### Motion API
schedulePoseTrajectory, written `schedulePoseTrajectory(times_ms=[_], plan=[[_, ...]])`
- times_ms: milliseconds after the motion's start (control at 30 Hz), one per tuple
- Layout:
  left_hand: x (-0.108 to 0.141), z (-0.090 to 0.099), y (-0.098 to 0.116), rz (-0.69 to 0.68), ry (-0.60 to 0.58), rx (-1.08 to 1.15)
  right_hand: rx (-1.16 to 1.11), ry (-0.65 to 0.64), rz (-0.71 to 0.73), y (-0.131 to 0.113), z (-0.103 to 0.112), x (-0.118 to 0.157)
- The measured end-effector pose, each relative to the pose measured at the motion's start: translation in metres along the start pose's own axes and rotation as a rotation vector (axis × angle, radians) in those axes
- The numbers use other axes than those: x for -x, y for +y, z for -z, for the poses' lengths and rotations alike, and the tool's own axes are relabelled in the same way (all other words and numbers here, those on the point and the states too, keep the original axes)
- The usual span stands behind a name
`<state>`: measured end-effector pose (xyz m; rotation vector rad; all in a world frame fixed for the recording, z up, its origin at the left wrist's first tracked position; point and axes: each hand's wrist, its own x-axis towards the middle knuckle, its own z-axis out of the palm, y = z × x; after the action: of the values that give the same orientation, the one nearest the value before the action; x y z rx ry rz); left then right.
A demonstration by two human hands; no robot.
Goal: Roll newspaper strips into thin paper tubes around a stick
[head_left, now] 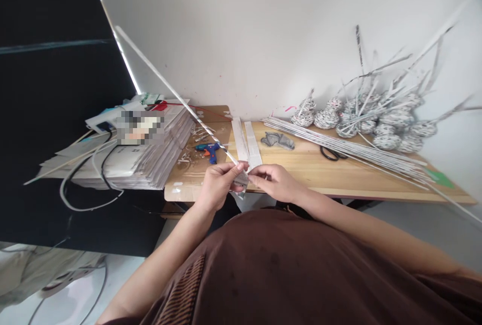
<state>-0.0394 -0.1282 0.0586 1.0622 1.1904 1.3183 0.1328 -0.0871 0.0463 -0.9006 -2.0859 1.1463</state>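
Observation:
A long, thin rolled-paper tube [161,78] slants from upper left down into my left hand [221,183], whose fingers are closed around its lower end. There the paper widens into a flat printed strip [241,179]. My right hand [277,182] has thumb and fingers pinched together at the right edge of this strip. Both hands are just above the table's front edge. Behind them, flat white paper strips [253,145] lie on the wooden table [293,169].
A blue glue gun [212,152] lies on cardboard at left, beside a tall paper stack [150,164]. A grey cloth-like piece [277,140], black-handled scissors [331,153] and a bundle of paper tubes [346,149] lie rightward. Woven paper gourd shapes [327,118] stand along the wall.

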Motion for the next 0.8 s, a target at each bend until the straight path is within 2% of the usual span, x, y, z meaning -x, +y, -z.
schedulePoseTrajectory(times_ms=[133,300,400,467,533,633,800], plan=[[0.0,-0.001,-0.002,0.006,-0.036,-0.008,-0.039,0.012,0.027,0.0,-0.004,-0.004],[-0.001,0.004,-0.001,0.026,-0.032,0.0,0.076,-0.121,-0.067,0.015,-0.001,-0.002],[0.0,0.005,-0.001,0.074,-0.089,0.01,0.079,-0.004,-0.072,0.016,0.015,-0.006],[0.001,0.003,-0.003,0.124,-0.142,-0.016,-0.026,0.064,0.006,0.008,0.028,-0.012],[0.002,0.001,-0.006,0.154,-0.191,-0.071,-0.098,0.008,0.075,-0.005,0.037,-0.018],[0.003,-0.003,-0.011,0.135,-0.265,-0.178,-0.197,-0.123,0.101,-0.024,0.043,-0.025],[0.004,-0.002,-0.021,0.107,-0.309,-0.26,-0.269,-0.174,0.086,-0.029,0.04,-0.028]])
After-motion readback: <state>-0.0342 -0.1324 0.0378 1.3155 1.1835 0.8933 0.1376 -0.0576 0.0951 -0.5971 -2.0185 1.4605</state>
